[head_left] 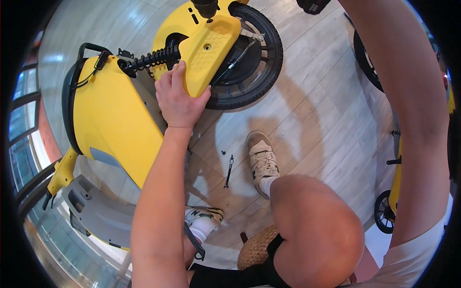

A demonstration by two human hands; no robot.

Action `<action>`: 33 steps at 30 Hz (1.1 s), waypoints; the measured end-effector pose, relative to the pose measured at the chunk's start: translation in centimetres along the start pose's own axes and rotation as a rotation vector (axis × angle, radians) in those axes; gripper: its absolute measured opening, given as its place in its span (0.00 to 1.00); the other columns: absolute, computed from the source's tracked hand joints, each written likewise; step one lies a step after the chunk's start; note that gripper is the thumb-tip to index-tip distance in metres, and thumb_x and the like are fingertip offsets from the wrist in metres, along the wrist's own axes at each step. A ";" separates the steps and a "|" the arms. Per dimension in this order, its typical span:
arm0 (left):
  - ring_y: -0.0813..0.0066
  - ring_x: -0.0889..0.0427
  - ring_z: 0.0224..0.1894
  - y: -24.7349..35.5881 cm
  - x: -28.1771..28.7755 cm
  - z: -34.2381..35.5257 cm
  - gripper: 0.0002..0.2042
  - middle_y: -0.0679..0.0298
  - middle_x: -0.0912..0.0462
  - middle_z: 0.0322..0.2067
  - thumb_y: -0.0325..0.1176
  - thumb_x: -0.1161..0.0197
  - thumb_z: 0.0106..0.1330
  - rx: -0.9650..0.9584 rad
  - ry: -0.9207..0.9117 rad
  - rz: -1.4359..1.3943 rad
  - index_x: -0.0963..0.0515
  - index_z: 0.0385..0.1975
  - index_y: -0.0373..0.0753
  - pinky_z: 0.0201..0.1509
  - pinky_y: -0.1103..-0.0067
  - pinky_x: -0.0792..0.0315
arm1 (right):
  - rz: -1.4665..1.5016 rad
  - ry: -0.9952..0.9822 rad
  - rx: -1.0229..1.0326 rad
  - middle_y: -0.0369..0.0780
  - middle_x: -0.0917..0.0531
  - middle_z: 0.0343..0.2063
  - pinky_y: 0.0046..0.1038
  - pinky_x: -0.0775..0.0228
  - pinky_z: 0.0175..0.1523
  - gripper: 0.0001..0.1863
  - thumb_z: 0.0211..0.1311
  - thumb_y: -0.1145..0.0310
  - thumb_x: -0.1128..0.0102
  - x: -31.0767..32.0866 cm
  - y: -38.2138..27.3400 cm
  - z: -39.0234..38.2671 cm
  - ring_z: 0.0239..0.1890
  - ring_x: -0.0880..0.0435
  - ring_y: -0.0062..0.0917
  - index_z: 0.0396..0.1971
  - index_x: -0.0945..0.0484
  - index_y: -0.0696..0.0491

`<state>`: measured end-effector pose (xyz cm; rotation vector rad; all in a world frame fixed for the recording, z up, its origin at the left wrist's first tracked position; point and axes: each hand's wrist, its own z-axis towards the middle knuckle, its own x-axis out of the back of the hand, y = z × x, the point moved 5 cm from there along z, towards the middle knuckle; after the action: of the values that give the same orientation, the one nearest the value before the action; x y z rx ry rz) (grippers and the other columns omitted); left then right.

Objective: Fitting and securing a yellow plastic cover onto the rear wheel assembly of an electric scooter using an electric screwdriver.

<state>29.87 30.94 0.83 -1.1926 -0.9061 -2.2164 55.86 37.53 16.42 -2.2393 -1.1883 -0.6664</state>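
Observation:
A yellow scooter (110,115) lies at the left, its rear wheel (266,67) near the top. My left hand (180,98) grips the edge of a yellow plastic cover (213,43) with a honeycomb surface and a bolt hole, beside a black coil spring (151,61). A black tool tip (205,7), apparently a drill, points down at the cover's upper part from the top edge; its black base (312,5) shows farther right. My right arm reaches up past the top edge, and that hand is out of view.
A small wrench (229,170) and a screw (224,153) lie on the plank floor (317,120) by my foot. Other yellow vehicles with black wheels (384,211) stand at the right. A woven seat (253,249) is under me. Glass panels line the far left.

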 end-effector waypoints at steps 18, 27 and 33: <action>0.55 0.27 0.48 0.1 0.1 0.0 0.40 0.60 0.23 0.49 0.40 0.21 0.39 0.011 -0.032 0.001 0.27 0.58 0.44 0.55 0.64 0.29 | -0.083 -0.127 0.093 0.33 0.24 0.20 0.26 0.29 0.23 0.12 0.67 0.64 0.39 0.9 0.3 -0.7 0.15 0.27 0.18 0.44 0.24 0.55; 0.57 0.27 0.50 -1.0 0.1 -0.5 0.40 0.62 0.23 0.50 0.42 0.21 0.40 0.048 -0.039 0.007 0.27 0.60 0.45 0.54 0.64 0.29 | -0.158 -0.187 0.059 0.34 0.24 0.20 0.25 0.29 0.22 0.12 0.67 0.63 0.39 -0.9 0.4 0.5 0.15 0.27 0.19 0.42 0.23 0.57; 0.61 0.26 0.51 0.1 -0.1 0.3 0.39 0.65 0.24 0.51 0.44 0.22 0.40 0.086 -0.017 -0.050 0.26 0.60 0.49 0.53 0.65 0.28 | 0.514 -0.284 -0.154 0.34 0.23 0.18 0.24 0.28 0.21 0.12 0.67 0.63 0.39 -0.8 4.8 0.1 0.14 0.25 0.19 0.38 0.23 0.57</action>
<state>30.19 31.09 0.91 -1.1629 -1.0373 -2.1856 59.59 34.79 14.84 -2.6855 -0.6391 -0.2456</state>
